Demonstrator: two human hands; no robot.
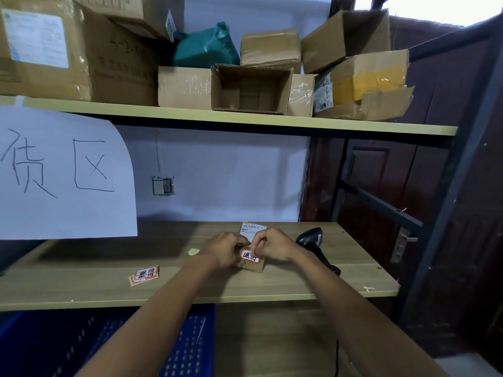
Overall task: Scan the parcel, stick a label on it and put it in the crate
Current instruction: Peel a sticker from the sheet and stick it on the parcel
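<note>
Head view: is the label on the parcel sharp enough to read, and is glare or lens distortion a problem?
Head view: the red-edged label on the parcel shows bold dark strokes, partly hidden by the right hand; the fine print on the white slip behind is too soft to read. Wide-angle bending curves the shelf edges. Bright overexposure sits only at the top right.

Dim, bluish indoor light with an overexposed bright window opening [424, 9] at top right, soft shadows under the pale wooden upper shelf board [245, 121], wide-angle bending at the edges, slight overall softness.
</note>
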